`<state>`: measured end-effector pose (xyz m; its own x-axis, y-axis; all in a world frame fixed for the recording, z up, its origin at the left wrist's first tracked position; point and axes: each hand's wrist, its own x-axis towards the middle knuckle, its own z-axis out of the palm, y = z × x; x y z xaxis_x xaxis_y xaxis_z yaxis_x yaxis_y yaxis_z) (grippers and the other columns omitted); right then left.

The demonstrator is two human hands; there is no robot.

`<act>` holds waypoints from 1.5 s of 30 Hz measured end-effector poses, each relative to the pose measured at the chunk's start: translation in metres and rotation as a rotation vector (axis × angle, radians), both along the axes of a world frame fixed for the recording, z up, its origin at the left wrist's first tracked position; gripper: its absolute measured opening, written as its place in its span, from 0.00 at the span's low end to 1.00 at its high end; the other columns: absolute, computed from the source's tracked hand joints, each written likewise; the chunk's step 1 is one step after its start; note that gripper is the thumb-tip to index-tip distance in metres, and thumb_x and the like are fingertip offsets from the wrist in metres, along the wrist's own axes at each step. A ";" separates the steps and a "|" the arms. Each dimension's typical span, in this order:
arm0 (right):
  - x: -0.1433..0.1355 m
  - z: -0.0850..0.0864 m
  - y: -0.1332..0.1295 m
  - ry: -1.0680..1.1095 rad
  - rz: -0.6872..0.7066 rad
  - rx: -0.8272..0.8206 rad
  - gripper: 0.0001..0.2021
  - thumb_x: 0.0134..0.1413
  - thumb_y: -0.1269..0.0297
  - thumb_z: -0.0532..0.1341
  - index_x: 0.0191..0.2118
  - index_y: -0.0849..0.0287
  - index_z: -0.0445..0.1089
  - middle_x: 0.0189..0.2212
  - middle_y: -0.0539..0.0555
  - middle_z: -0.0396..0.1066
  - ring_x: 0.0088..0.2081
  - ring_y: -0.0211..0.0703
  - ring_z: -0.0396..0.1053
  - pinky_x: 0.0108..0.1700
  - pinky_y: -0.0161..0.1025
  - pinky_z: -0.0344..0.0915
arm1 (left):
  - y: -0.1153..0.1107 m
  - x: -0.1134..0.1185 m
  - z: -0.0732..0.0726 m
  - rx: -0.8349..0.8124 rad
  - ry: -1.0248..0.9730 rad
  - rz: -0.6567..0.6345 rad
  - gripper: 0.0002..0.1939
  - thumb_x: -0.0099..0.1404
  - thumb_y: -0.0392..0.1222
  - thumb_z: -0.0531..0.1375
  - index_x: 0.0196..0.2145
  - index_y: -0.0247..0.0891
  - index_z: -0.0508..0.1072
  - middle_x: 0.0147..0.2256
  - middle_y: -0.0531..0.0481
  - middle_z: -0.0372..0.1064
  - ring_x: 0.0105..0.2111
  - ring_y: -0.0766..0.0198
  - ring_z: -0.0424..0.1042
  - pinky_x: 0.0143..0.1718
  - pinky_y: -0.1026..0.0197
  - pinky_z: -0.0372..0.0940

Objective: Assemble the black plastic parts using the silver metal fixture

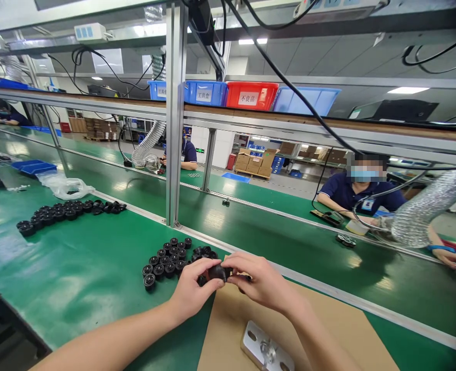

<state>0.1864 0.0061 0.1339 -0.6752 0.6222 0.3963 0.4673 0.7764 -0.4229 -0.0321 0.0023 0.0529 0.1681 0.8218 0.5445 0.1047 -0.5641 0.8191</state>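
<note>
Between the fingertips of my left hand is a black round part, held over the edge of a brown cardboard sheet. My right hand pinches the right end of that part, its fingers closed and touching it. Close behind and left of my hands, rows of black round parts stand on the green mat. A few more black pieces lie just behind my fingers. On the cardboard below my right hand rests a silver metal block with slots and a raised centre.
More black parts and a plastic bag lie at the left. A metal post rises behind the parts. Blue bins and a red bin sit on the shelf. A person sits across the line, near a silver duct.
</note>
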 end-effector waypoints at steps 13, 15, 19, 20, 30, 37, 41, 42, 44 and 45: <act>-0.006 0.002 -0.004 -0.065 -0.105 -0.033 0.11 0.66 0.66 0.64 0.52 0.51 0.72 0.44 0.52 0.78 0.40 0.44 0.73 0.42 0.39 0.67 | 0.003 -0.002 0.001 0.036 0.051 0.000 0.17 0.65 0.35 0.68 0.50 0.46 0.81 0.44 0.49 0.80 0.41 0.58 0.77 0.43 0.60 0.71; -0.004 -0.003 0.000 -0.075 -0.067 0.031 0.13 0.65 0.69 0.63 0.53 0.52 0.72 0.46 0.54 0.78 0.44 0.46 0.73 0.45 0.41 0.68 | 0.004 -0.003 0.001 0.026 0.063 0.015 0.16 0.64 0.34 0.68 0.49 0.44 0.81 0.45 0.48 0.80 0.43 0.56 0.77 0.46 0.58 0.71; -0.003 -0.009 0.005 -0.093 0.013 0.174 0.18 0.66 0.76 0.56 0.57 0.52 0.70 0.52 0.58 0.75 0.50 0.50 0.71 0.48 0.44 0.69 | 0.006 -0.005 -0.001 -0.024 0.046 0.015 0.17 0.63 0.36 0.68 0.50 0.44 0.81 0.47 0.47 0.80 0.45 0.54 0.77 0.48 0.55 0.74; -0.003 -0.010 0.005 -0.085 0.023 0.190 0.19 0.66 0.76 0.55 0.57 0.52 0.69 0.54 0.58 0.74 0.50 0.50 0.71 0.49 0.45 0.69 | 0.006 -0.005 -0.002 -0.032 0.029 0.004 0.17 0.64 0.37 0.68 0.51 0.44 0.81 0.48 0.46 0.79 0.46 0.53 0.78 0.49 0.55 0.74; -0.016 -0.001 -0.008 0.104 -0.143 -0.154 0.07 0.65 0.66 0.62 0.47 0.53 0.73 0.38 0.51 0.78 0.37 0.44 0.73 0.38 0.39 0.67 | 0.003 -0.003 -0.003 0.044 -0.051 0.014 0.19 0.64 0.35 0.68 0.52 0.46 0.81 0.47 0.47 0.80 0.47 0.55 0.78 0.51 0.56 0.73; -0.020 -0.003 -0.007 0.138 -0.148 -0.224 0.09 0.65 0.67 0.63 0.49 0.54 0.74 0.40 0.52 0.78 0.39 0.44 0.74 0.39 0.39 0.68 | 0.005 -0.007 0.003 0.128 0.000 0.069 0.16 0.64 0.35 0.69 0.50 0.45 0.82 0.44 0.48 0.81 0.43 0.56 0.79 0.47 0.57 0.73; -0.014 -0.010 0.002 0.086 -0.070 -0.014 0.13 0.64 0.72 0.61 0.52 0.53 0.72 0.45 0.56 0.77 0.45 0.49 0.73 0.46 0.44 0.70 | 0.005 -0.007 0.005 0.069 0.020 0.075 0.18 0.63 0.34 0.68 0.50 0.44 0.82 0.45 0.47 0.81 0.43 0.55 0.79 0.47 0.56 0.74; -0.012 -0.012 0.004 0.075 -0.043 0.035 0.14 0.64 0.73 0.60 0.53 0.53 0.72 0.47 0.57 0.77 0.46 0.50 0.73 0.48 0.45 0.70 | 0.005 -0.007 0.005 0.047 0.021 0.076 0.18 0.62 0.34 0.68 0.50 0.44 0.82 0.45 0.47 0.81 0.43 0.55 0.80 0.47 0.56 0.75; -0.009 -0.013 0.007 0.060 0.020 0.116 0.17 0.65 0.76 0.57 0.55 0.53 0.71 0.49 0.58 0.75 0.49 0.50 0.72 0.49 0.47 0.71 | 0.004 -0.007 0.006 0.018 0.017 0.071 0.19 0.62 0.34 0.68 0.51 0.44 0.82 0.46 0.47 0.82 0.43 0.55 0.80 0.46 0.56 0.75; -0.008 -0.014 0.008 0.055 0.046 0.150 0.18 0.65 0.76 0.56 0.55 0.53 0.70 0.50 0.59 0.75 0.50 0.50 0.72 0.49 0.47 0.71 | 0.004 -0.007 0.006 0.012 0.014 0.066 0.19 0.62 0.34 0.68 0.51 0.44 0.82 0.47 0.47 0.81 0.43 0.55 0.80 0.46 0.56 0.75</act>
<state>0.1788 0.0142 0.1202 -0.6761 0.5226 0.5194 0.4095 0.8525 -0.3248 -0.0392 0.0058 0.0593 0.1215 0.8247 0.5523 0.1537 -0.5653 0.8104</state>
